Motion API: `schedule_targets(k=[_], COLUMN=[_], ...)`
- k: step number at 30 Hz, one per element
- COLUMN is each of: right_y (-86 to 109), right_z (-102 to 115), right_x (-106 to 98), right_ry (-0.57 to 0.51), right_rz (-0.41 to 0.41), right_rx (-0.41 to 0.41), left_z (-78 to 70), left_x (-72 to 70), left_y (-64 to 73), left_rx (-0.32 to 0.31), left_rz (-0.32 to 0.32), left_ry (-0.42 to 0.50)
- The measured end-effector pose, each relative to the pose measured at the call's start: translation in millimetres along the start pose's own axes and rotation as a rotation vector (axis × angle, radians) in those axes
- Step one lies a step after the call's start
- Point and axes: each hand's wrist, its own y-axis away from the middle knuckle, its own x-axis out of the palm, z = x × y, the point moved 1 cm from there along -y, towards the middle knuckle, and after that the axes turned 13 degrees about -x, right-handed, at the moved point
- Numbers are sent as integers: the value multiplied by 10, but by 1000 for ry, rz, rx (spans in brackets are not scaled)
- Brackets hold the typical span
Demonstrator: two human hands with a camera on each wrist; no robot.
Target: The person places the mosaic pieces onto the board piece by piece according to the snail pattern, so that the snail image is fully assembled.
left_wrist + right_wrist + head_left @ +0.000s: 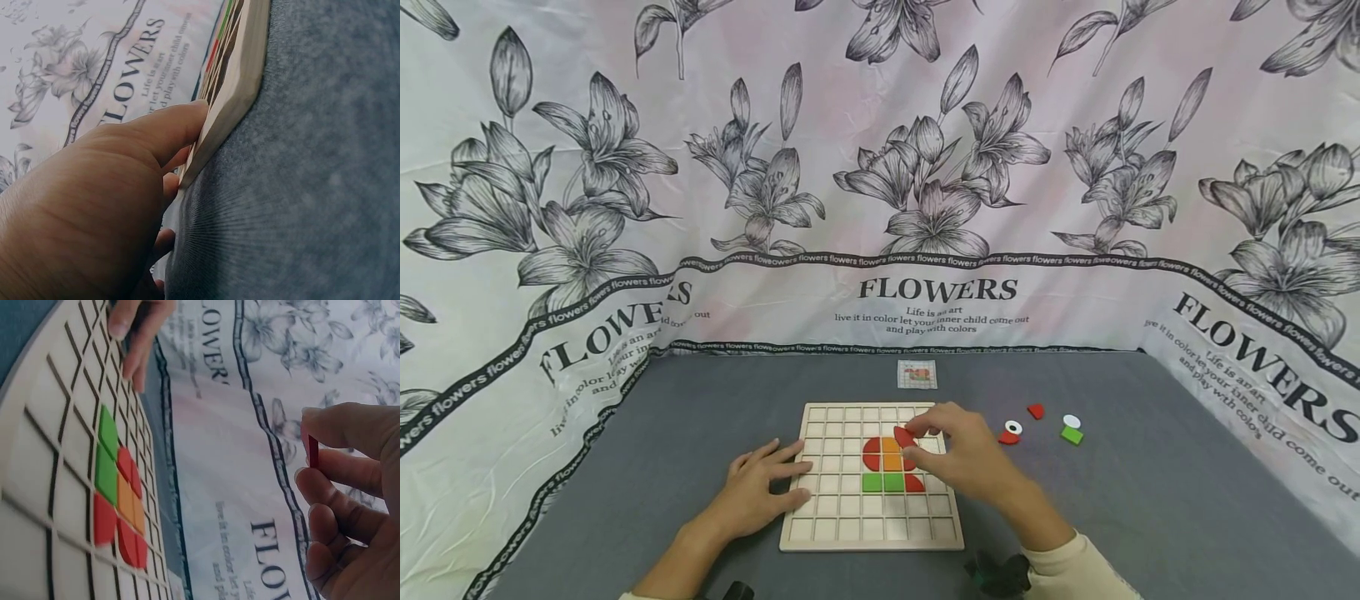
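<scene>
A square wooden grid board (pixel 835 529) lies on the grey cloth. In its cells sit two green squares (pixel 883 482), orange pieces (pixel 891 454) and several red rounded pieces (pixel 871 454). My right hand (pixel 966 450) is raised over the board's right part. Between thumb and fingertips it pinches a red piece (pixel 311 445), seen edge-on in the right wrist view and clear of the board. My left hand (pixel 752 492) rests at the board's left edge, fingers spread; its thumb touches the wooden rim (pixel 228 106) in the left wrist view.
Right of the board lie loose pieces: a red one (pixel 1036 411), a white disc with a dark dot (pixel 1013 427) over another red one, and a white disc (pixel 1072 422) against a green square (pixel 1072 436). A small pattern card (pixel 917 374) lies behind the board. Flower-printed cloth walls surround the table.
</scene>
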Motion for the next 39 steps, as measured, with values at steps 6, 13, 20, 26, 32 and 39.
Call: schedule_targets(k=[6, 13, 20, 26, 32, 39], right_y=[-65, -103, -130, -119, -111, -98], right_z=[0, -13, -32, -103, -152, -174], right_x=[207, 418, 621, 768, 846, 913], right_ry=[-47, -92, -99, -60, -2, 30], right_rz=[35, 74, 123, 167, 202, 243], right_rx=[23, 39, 95, 110, 70, 77], left_z=[7, -16, -27, -7, -9, -19], left_x=[16, 22, 32, 41, 27, 5], left_y=[3, 9, 12, 2, 1, 2], left_rx=[-10, -1, -7, -10, -5, -15], left_rz=[5, -7, -14, -15, -17, -12], left_ry=[5, 4, -14, -17, -11, -12])
